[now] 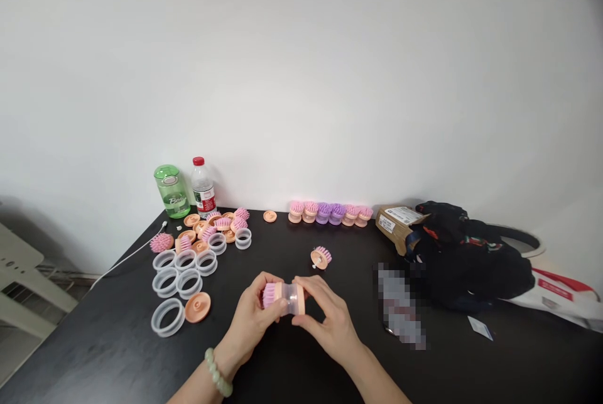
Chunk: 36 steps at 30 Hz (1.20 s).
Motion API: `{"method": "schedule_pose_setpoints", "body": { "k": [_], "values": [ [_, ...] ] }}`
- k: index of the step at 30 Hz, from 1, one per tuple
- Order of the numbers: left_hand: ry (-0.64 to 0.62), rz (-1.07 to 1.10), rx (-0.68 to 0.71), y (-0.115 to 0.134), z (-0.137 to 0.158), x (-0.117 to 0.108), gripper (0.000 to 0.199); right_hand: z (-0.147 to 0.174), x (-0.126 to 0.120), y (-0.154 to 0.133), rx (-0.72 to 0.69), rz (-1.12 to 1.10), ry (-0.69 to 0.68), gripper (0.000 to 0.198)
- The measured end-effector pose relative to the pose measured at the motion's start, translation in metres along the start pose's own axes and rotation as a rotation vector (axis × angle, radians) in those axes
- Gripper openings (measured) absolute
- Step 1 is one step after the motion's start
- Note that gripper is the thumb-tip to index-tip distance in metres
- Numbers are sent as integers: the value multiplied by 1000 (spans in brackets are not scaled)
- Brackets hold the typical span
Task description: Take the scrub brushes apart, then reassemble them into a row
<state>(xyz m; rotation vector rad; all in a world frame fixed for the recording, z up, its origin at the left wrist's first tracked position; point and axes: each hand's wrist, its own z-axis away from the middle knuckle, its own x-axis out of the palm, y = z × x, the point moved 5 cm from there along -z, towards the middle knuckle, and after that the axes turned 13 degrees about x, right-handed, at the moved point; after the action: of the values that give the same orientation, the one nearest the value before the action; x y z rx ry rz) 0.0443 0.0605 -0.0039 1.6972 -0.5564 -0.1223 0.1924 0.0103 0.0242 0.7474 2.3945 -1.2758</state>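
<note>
Both hands hold one scrub brush (290, 299) sideways above the black table. It has pink bristles, a clear ring in the middle and a peach cap. My left hand (257, 310) wraps around the bristle end, its thumb on the clear ring. At the other end, the fingers and thumb of my right hand (325, 316) grip the peach cap's rim. Just beyond my hands, a loose bristle head (321, 257) lies tilted, its peach underside showing. To the left are several clear rings (168, 317), a peach cap (197, 307) and a pile of pink bristle heads (223, 223).
Along the wall stands a row of pink and purple brushes (330, 213), with a peach cap (270, 216) to its left. A green bottle (172, 192) and a red-capped bottle (203, 188) stand back left. To the right lie a cardboard box (399, 226), a black bag (471, 266) and a card (480, 328).
</note>
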Motion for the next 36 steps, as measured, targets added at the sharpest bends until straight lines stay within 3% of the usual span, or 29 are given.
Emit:
{"method": "schedule_pose_setpoints", "body": {
  "k": [3, 6, 9, 13, 18, 22, 29, 32, 36],
  "values": [
    [22, 64, -105, -10, 2, 3, 44, 1, -1, -16, -165, 60, -3, 30],
    [-10, 202, -240, -20, 4, 9, 52, 3, -2, -30, -287, 129, -16, 41],
    [-63, 301, -327, -25, 5, 13, 53, 5, -3, -32, -316, 174, -21, 43],
    [-1, 297, -261, -20, 4, 6, 42, 2, -4, -18, -170, 189, -20, 34],
    [-44, 229, -67, 0, 2, 6, 39, 2, 2, 8, 214, 55, -38, 38],
    [-49, 232, -29, 2, 2, 4, 44, 5, 8, 12, 327, -8, -81, 39],
    [-18, -385, 162, 6, -4, -13, 38, 2, 5, 22, 469, 149, -140, 74],
    [-18, -594, 192, 11, -12, -14, 35, -1, -4, 15, 417, 200, -148, 60],
    [-224, -943, 244, 10, -42, 0, 30, 1, -1, 3, 246, 324, -223, 42]
  ]
}}
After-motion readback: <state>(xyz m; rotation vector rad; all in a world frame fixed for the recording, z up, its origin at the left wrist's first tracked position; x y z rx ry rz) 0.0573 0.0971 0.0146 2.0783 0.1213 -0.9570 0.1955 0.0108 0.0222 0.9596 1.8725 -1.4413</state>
